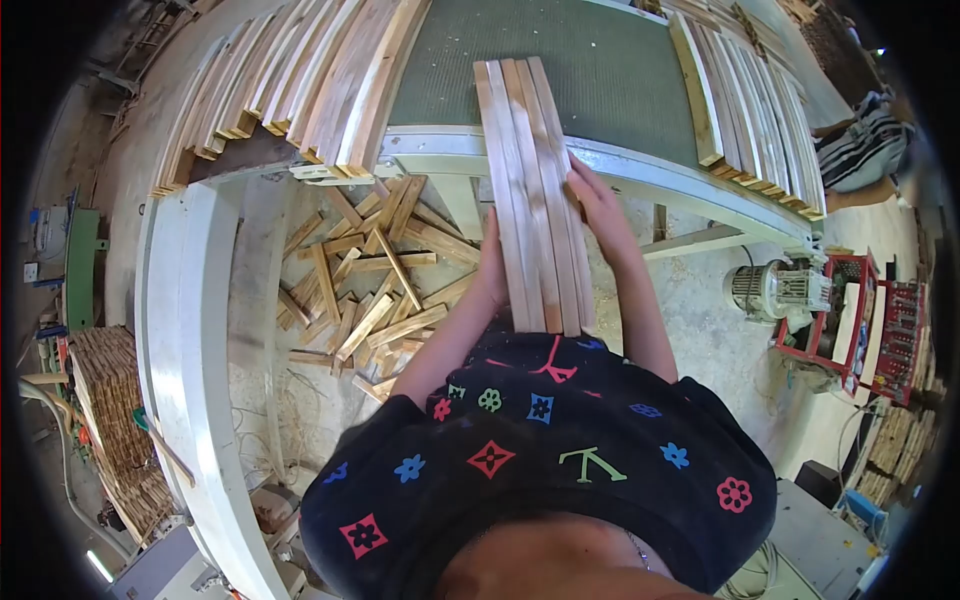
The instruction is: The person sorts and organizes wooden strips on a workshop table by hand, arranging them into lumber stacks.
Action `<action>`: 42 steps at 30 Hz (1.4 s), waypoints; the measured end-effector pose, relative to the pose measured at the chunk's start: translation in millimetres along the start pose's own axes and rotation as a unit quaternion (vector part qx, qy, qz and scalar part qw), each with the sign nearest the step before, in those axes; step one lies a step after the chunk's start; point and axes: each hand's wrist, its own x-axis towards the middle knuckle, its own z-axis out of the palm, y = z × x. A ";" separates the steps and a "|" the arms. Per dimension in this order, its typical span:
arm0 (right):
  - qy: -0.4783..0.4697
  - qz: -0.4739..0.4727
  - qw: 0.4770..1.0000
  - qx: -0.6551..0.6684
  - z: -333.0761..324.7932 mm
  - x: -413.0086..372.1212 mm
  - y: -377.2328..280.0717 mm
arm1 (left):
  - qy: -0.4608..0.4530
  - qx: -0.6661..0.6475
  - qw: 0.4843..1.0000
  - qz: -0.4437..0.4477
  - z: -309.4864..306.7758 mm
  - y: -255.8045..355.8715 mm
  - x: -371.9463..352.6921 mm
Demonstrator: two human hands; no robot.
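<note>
Several long wooden strips [532, 200] stand side by side as one bundle, held in front of my chest between both hands. My left hand [492, 258] presses on the bundle's left side, low down. Higher up on the right side, my right hand [597, 205] grips the outer strip, its fingers partly hidden behind the wood. The bundle's far end reaches over the edge of the green conveyor belt [460, 80], while its near end is close to my shirt.
Rows of wooden strips lie left [350, 90] and right [740, 110] of the belt. Loose offcuts [390, 270] are heaped on the floor below the white frame [430, 142]. A motor [780, 290] and red rack [860, 320] stand right. Another person's striped clothing [860, 150] shows at far right.
</note>
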 end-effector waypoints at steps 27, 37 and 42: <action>0.026 -0.594 0.650 -0.474 34.3 -126.4 -136.3 | -0.085 -0.063 0.992 0.073 67.7 55.7 -19.0; -0.027 -0.554 0.791 -0.259 16.2 -75.7 -127.7 | -0.027 0.000 0.999 0.023 -15.8 10.5 -7.6; 0.076 -0.509 0.813 -0.273 3.3 -64.2 -49.0 | -0.065 -0.009 0.998 -0.010 -19.6 7.9 -5.0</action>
